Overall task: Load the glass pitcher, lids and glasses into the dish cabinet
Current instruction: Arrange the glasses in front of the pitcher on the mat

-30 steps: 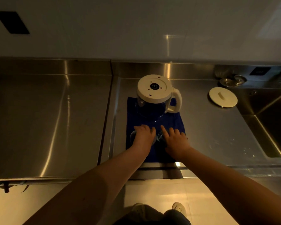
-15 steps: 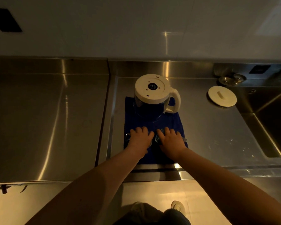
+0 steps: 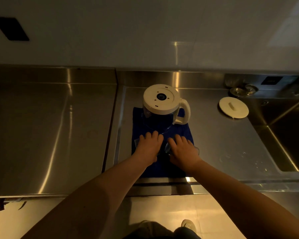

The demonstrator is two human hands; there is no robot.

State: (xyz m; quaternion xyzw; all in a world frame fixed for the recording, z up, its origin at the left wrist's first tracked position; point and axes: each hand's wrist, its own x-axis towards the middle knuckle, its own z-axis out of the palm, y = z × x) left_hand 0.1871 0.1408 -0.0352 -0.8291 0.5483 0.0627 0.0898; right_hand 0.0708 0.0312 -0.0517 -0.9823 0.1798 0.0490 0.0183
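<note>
Surface: steel counter [image 3: 223,145], blue cloth [image 3: 183,133].
Pitcher: glass pitcher [image 3: 160,107] inverted at cloth's far end.
Lid: white lid [image 3: 233,107] near sink [image 3: 290,135].
Hands: left hand [image 3: 149,146] and right hand [image 3: 184,150] each cup 1 glass [image 3: 167,147] on the cloth.

We've got bare steel counter [image 3: 50,131] to the left, wide room there. Straight ahead the upturned glass pitcher [image 3: 160,107] blocks us, its handle sticking right. Btwn pitcher & round white lid [image 3: 233,107] there's an open lane (sink basin [image 3: 290,135] drops off far right).
</note>
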